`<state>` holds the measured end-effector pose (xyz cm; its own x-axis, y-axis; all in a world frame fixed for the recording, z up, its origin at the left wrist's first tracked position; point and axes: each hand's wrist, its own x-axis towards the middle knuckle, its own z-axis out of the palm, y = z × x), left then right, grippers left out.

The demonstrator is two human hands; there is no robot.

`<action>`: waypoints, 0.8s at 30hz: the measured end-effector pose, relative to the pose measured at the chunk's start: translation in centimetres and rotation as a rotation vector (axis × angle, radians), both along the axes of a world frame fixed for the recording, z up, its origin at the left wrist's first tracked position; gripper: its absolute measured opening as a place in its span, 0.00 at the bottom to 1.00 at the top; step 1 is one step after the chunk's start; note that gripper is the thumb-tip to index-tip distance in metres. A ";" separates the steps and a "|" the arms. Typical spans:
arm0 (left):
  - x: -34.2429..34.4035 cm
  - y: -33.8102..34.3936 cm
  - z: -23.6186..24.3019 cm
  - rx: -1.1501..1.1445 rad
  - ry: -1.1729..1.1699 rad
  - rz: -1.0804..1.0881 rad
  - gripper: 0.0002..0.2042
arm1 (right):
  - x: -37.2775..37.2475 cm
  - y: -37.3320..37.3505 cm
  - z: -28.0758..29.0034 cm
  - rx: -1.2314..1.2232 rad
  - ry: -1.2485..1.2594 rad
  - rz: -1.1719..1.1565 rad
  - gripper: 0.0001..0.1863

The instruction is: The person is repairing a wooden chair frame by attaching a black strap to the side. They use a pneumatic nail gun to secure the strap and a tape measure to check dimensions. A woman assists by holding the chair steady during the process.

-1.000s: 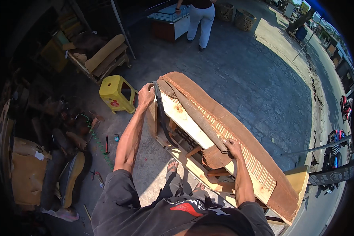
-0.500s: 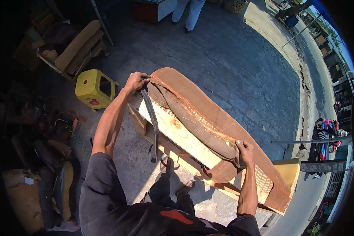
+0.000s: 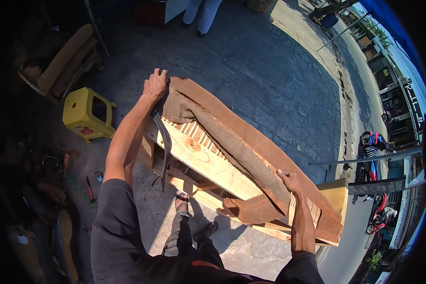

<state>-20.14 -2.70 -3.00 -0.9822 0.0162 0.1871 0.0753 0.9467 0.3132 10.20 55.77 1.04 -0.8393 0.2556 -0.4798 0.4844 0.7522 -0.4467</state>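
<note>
My left hand [image 3: 155, 86] grips the far left end of a long brown ribbed fabric piece [image 3: 246, 130], fingers curled at its edge. My right hand [image 3: 288, 180] holds the greyish folded flap of the same fabric toward its right part. The fabric lies along a pale wooden furniture frame [image 3: 206, 161], with a striped row of ridges showing under the fold. A black strap [image 3: 165, 151] hangs down below my left hand. A loose brown fabric end [image 3: 248, 210] droops over the frame's near side.
A yellow plastic stool [image 3: 87, 113] stands left, behind it an old upholstered piece [image 3: 64, 64]. Another person [image 3: 199, 14] stands at the back beside a cabinet [image 3: 149, 12]. Tools [image 3: 90, 187] and scraps lie on the left floor. Parked motorbikes [image 3: 371, 163] line the road at right.
The view has shifted, so frame and stool sit further left. My left hand has moved upward at the fabric's end, more striped ridges show under the fold, and the strap hangs lower down.
</note>
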 end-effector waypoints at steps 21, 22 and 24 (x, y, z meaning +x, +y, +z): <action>37.9 38.7 3.5 0.359 -0.168 -0.260 0.29 | 14.3 25.6 9.4 -0.419 0.084 0.030 0.18; 41.3 42.7 3.2 0.409 -0.167 -0.254 0.29 | 14.6 25.8 8.9 -0.366 0.072 0.065 0.17; 48.4 51.5 2.9 0.663 -0.117 -0.296 0.27 | 16.7 27.1 5.9 -0.477 0.122 0.000 0.17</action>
